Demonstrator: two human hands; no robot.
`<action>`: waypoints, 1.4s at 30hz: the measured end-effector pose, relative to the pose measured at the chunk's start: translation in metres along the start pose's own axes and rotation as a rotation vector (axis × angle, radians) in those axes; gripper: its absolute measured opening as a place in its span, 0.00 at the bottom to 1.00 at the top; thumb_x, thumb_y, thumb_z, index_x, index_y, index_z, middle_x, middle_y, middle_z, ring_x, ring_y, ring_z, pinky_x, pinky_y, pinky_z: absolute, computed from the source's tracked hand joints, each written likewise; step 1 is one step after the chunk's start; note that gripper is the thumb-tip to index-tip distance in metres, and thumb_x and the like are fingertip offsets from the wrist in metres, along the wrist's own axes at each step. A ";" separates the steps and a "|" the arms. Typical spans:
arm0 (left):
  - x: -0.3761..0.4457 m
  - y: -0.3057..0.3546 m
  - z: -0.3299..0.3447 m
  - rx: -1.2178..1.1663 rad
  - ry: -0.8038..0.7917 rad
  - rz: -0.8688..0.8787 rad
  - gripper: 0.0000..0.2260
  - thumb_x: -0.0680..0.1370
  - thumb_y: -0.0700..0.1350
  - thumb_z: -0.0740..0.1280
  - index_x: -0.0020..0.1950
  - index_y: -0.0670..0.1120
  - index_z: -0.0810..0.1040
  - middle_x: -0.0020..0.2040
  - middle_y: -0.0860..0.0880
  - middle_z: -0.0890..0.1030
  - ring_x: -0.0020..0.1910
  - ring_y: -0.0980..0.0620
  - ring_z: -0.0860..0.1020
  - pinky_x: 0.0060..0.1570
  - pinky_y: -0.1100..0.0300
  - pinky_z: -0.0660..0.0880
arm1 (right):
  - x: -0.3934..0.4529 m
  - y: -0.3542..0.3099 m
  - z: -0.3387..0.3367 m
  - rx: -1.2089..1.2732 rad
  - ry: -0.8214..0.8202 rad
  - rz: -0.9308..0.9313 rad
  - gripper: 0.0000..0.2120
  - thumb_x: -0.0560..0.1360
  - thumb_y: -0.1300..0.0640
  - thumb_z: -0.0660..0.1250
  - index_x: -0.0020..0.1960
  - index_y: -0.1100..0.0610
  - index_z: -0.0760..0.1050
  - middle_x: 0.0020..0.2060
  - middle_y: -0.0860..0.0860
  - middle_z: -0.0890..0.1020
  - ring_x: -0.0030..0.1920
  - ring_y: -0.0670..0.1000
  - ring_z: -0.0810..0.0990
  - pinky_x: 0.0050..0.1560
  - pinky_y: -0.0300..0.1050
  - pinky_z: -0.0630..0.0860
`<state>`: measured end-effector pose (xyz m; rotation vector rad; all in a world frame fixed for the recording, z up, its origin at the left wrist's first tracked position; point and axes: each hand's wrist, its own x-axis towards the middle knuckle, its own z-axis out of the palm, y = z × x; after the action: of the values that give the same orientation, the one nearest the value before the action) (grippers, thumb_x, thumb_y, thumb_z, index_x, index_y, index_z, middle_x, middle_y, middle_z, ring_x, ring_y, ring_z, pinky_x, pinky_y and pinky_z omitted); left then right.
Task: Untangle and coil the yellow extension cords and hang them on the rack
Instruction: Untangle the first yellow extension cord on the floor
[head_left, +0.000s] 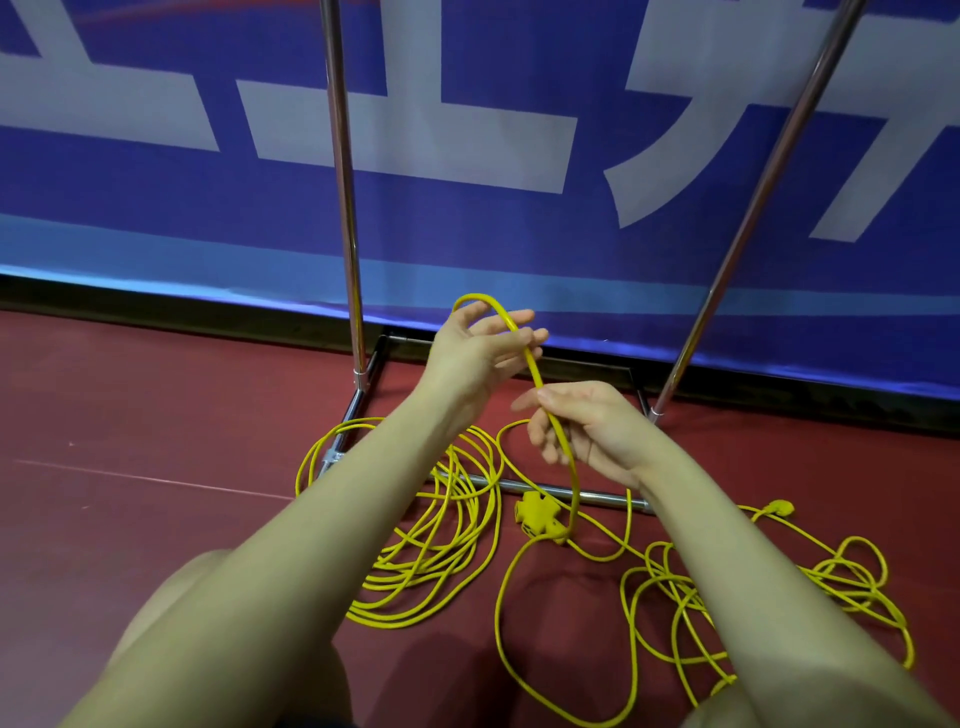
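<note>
Two bare arms reach forward over a dark red floor (130, 415). The left hand (480, 353) is open, fingers spread, with a loop of yellow cord (524, 348) draped across it. The right hand (582, 431) pinches the same cord just below. More cord lies in loose coils (431, 551) around the foot of a metal rack (343, 182), beside a yellow socket block (537, 514). A blue banner (519, 234) hangs behind.

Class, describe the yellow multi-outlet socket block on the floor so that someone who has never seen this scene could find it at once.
Start at the chrome rack standing before the blue banner. Follow its front floor bar along the red floor. Just in front of that bar, below the right hand, lies the socket block. It is the only chunky, cross-shaped yellow piece among thin cord loops.
</note>
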<state>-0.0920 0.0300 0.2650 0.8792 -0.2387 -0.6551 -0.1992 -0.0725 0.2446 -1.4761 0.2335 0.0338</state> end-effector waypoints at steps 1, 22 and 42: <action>0.000 -0.002 0.001 0.014 0.005 0.011 0.23 0.74 0.26 0.63 0.67 0.38 0.61 0.50 0.41 0.79 0.39 0.47 0.83 0.45 0.54 0.81 | 0.001 -0.001 0.002 0.009 -0.007 -0.005 0.12 0.80 0.61 0.55 0.49 0.63 0.75 0.26 0.52 0.79 0.22 0.47 0.75 0.23 0.35 0.68; -0.012 0.002 0.000 0.088 -0.046 -0.008 0.31 0.72 0.24 0.65 0.69 0.46 0.61 0.58 0.40 0.78 0.38 0.49 0.83 0.44 0.58 0.80 | 0.001 -0.001 0.000 0.025 0.009 -0.001 0.09 0.79 0.60 0.58 0.49 0.63 0.75 0.27 0.54 0.79 0.24 0.49 0.79 0.25 0.38 0.75; -0.016 0.005 0.002 0.083 -0.002 0.013 0.24 0.74 0.26 0.64 0.66 0.39 0.62 0.54 0.42 0.79 0.40 0.49 0.83 0.45 0.57 0.80 | -0.004 -0.005 0.002 0.063 -0.030 -0.012 0.11 0.75 0.58 0.58 0.47 0.65 0.75 0.27 0.56 0.80 0.25 0.51 0.80 0.26 0.39 0.76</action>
<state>-0.1033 0.0409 0.2707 0.9553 -0.2748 -0.6372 -0.2021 -0.0703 0.2505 -1.4130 0.1998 0.0379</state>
